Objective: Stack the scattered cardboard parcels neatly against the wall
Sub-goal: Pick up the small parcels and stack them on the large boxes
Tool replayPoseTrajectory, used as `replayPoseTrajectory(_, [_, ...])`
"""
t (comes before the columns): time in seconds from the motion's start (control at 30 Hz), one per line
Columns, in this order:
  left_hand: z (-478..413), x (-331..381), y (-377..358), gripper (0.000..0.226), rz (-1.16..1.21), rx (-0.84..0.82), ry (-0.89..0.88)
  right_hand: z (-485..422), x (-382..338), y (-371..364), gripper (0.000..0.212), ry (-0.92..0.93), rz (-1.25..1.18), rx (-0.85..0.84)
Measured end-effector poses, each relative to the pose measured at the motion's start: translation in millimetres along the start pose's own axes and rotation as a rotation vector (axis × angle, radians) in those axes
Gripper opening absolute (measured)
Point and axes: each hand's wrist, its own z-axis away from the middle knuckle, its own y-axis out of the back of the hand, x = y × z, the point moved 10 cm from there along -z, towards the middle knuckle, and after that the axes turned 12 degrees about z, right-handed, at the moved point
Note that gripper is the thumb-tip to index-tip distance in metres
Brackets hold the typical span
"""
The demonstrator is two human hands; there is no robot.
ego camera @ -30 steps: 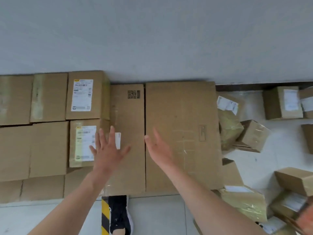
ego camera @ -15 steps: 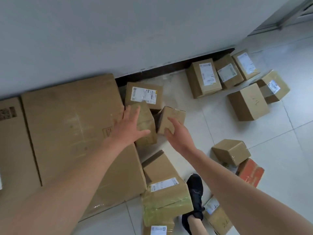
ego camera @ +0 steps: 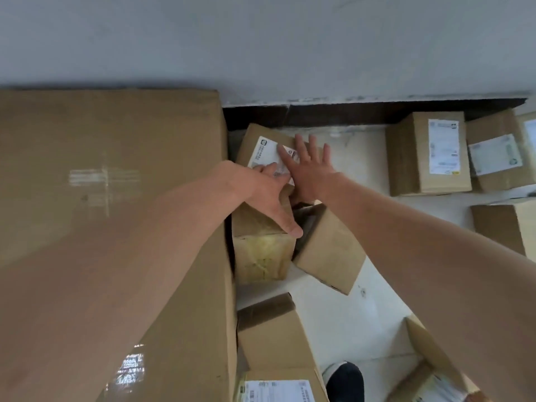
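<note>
right hand (ego camera: 310, 166) fingers spread over labelled parcel (ego camera: 262, 152); left hand (ego camera: 265, 194) alongside, thumb splayed, fingers partly hidden. likely framing a two-handed lift.

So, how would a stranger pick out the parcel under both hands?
Find the big flat carton against the wall. Right of its far corner lies a tilted parcel. Unlike the taped parcel and the plain parcel nearer you, it shows a white label.

Soft, even daylight; faint shadows; motion blur throughout; wide-angle bending at the edges
</note>
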Motion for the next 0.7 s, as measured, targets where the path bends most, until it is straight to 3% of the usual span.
replayPoseTrajectory(0.1, [-1,6,-11,0.163,-0.047,-0.002,-0.046,-5,-2,-1,0.108,-0.037,0.083,0.128])
replayPoseTrajectory(0.17, [3,12,-18,0.159,-0.079,-0.005,-0.099,-2,1,2,0.109,-0.054,0.098,0.207])
replayPoseTrajectory(0.27, [19,29,-31,0.143,-0.19,0.049,-0.182,8,11,1,0.111,-0.113,0.027,0.161])
replayPoseTrajectory(0.4, [44,43,-69,0.125,-0.448,0.03,-0.187,50,34,-8,0.121,-0.35,-0.201,0.033])
replayPoseTrajectory(0.53, [75,60,-69,0.074,-0.387,0.274,-0.25,118,61,-1,0.125,-0.436,-0.236,0.005])
replayPoseTrajectory(0.6, [85,62,-71,0.081,-0.346,0.321,-0.196,154,74,7,0.124,-0.478,-0.28,-0.012])
replayPoseTrajectory(0.7, [88,70,-101,0.114,-0.464,0.267,-0.095,199,88,17,0.125,-0.549,-0.317,-0.027])
